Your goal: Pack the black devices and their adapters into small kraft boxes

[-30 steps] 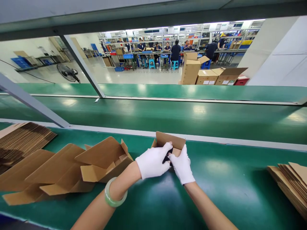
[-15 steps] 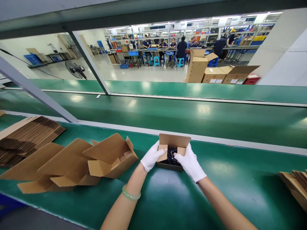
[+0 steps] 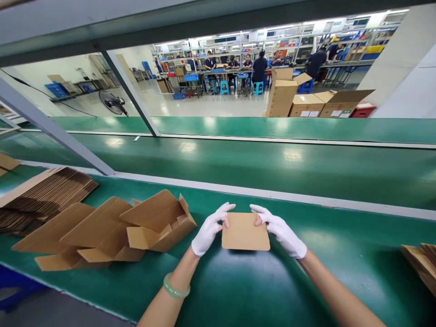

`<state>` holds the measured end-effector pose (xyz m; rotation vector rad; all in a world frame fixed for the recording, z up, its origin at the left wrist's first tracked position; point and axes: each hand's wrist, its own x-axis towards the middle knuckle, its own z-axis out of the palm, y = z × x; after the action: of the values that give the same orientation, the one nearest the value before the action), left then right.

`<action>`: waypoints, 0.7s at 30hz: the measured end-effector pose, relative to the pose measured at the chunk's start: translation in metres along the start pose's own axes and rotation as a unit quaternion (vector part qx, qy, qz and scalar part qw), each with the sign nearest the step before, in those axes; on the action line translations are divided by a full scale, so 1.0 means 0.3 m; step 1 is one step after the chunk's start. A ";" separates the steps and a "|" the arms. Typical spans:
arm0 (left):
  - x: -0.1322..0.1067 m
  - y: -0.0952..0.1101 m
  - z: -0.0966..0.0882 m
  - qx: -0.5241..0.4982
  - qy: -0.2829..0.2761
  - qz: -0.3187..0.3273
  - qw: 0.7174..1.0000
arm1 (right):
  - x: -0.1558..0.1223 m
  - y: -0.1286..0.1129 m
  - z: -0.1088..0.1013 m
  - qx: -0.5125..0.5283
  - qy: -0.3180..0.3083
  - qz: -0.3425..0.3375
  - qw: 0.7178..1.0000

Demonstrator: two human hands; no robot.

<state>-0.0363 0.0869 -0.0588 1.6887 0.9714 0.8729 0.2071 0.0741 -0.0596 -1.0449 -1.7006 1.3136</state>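
A small brown cardboard box [image 3: 245, 231] sits on the green bench in front of me with its lid folded down flat. My left hand [image 3: 209, 228] in a white glove grips the box's left side, thumb on the lid. My right hand [image 3: 281, 230], also gloved, holds the right side, thumb pressing the lid's far corner. What is inside the box is hidden by the lid. A green bangle [image 3: 174, 287] circles my left wrist.
Half-folded open cartons [image 3: 112, 229] lie to the left, beside a stack of flat cardboard blanks [image 3: 41, 197]. More flat blanks [image 3: 422, 265] lie at the right edge. A green conveyor belt [image 3: 259, 163] runs behind the bench. Far off, people sit at tables near big cartons [image 3: 306, 102].
The box's lid was standing up with black cable showing inside; now it is folded down over the box. Both hands moved from the inner flaps to the lid's edges.
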 end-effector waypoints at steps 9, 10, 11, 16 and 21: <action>-0.018 0.074 -0.005 0.301 -0.056 0.003 0.952 | -0.048 -0.038 -0.005 -0.414 -0.030 -0.087 0.905; -0.011 0.079 -0.008 0.316 -0.064 0.008 0.947 | -0.046 -0.033 -0.003 -0.431 -0.026 -0.111 0.895; -0.004 0.084 -0.012 0.330 -0.076 0.018 0.941 | -0.043 -0.028 -0.004 -0.445 -0.021 -0.132 0.886; 0.024 0.123 -0.044 0.398 -0.134 0.054 0.906 | -0.033 -0.007 -0.005 -0.502 0.005 -0.202 0.841; 0.016 0.137 -0.047 0.470 -0.168 0.105 0.860 | -0.056 -0.030 0.028 -0.575 0.011 -0.220 0.788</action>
<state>-0.0382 0.0877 -0.0153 2.7054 1.0441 0.1608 0.2049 0.0541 -0.0537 -1.1104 -2.5519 -0.1768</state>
